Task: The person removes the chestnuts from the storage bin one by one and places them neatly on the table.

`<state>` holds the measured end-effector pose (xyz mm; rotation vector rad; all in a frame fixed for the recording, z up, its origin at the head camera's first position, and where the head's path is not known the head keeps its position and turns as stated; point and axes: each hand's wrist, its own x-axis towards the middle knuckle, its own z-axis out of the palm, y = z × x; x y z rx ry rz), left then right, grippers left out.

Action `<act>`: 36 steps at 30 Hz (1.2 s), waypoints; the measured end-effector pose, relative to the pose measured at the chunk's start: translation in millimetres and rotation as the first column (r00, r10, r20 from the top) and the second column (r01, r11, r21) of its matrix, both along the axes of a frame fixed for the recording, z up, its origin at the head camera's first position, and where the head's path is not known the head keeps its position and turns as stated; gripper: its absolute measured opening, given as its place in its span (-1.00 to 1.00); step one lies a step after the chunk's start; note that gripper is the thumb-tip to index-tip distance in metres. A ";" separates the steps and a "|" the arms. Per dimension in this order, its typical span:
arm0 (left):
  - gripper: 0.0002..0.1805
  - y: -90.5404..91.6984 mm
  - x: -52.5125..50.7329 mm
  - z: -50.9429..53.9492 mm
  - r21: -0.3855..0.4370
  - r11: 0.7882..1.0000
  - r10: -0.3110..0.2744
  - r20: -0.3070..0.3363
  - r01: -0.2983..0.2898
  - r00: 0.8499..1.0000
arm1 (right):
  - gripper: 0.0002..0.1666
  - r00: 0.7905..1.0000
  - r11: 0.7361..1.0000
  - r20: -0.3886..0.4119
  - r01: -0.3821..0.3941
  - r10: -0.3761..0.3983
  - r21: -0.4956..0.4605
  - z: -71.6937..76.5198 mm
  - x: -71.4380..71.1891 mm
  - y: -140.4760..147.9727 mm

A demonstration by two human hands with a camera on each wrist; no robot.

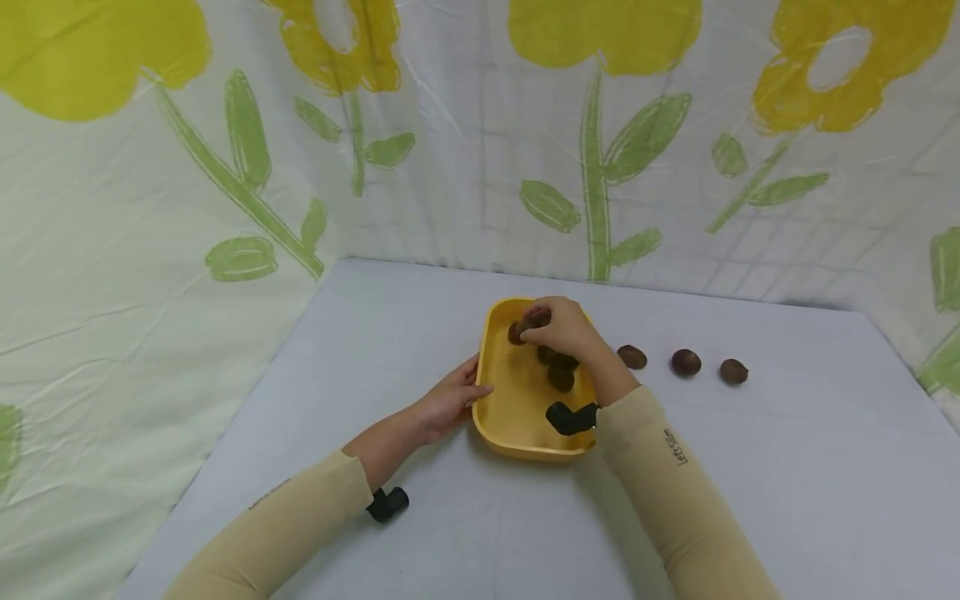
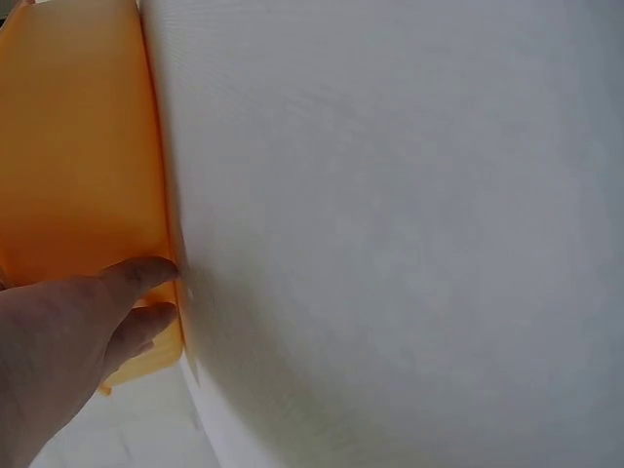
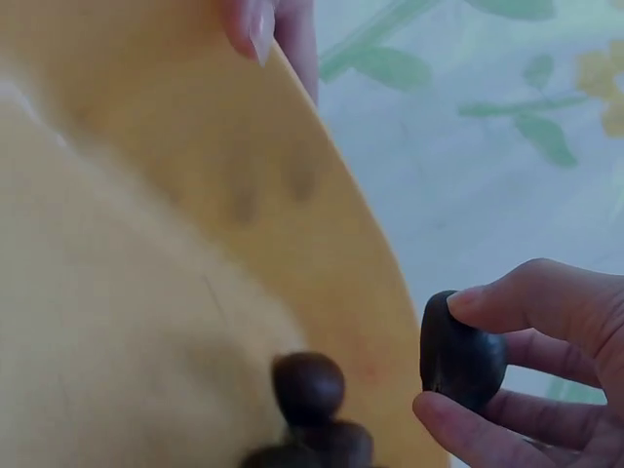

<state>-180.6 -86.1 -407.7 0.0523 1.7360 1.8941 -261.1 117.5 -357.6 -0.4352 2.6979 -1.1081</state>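
A yellow rectangular tray (image 1: pixel 517 425) with rounded corners stands on the table, several dark brown chestnuts (image 1: pixel 561 378) inside it. My left hand (image 1: pixel 447 402) holds the tray's left side, thumb over the rim and fingers along the outer wall; the left wrist view shows those fingers against the orange-looking wall (image 2: pixel 88 146). Over the tray's far part, my right hand (image 1: pixel 562 327) pinches one chestnut (image 3: pixel 463 351) between thumb and fingers. Part of the tray's right side is hidden behind the right hand and forearm.
Right of the tray, three chestnuts lie in a loose row: one near the arm (image 1: pixel 632 357), a middle one (image 1: pixel 686 362) and an outer one (image 1: pixel 733 372). A white flower-printed curtain (image 1: pixel 465 192) stands behind the pale table (image 1: pixel 787 467).
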 end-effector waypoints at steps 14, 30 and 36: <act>-0.29 -1.1 -0.5 -0.4 -0.034 0.999 0.017 -0.004 -0.017 1.000 | -0.55 0.987 0.988 -0.035 0.154 -0.155 -0.026 13.4 21.1 65.7; -0.29 -4.4 3.6 -0.6 -0.064 0.997 0.037 -0.013 -0.038 0.999 | -0.37 0.940 0.939 -0.023 0.338 -0.340 -0.064 7.7 60.2 137.0; -0.28 -7.0 3.6 0.2 -0.079 0.996 0.035 -0.014 -0.036 0.999 | -0.36 0.925 0.925 -0.021 0.377 -0.379 -0.052 -11.8 76.1 153.5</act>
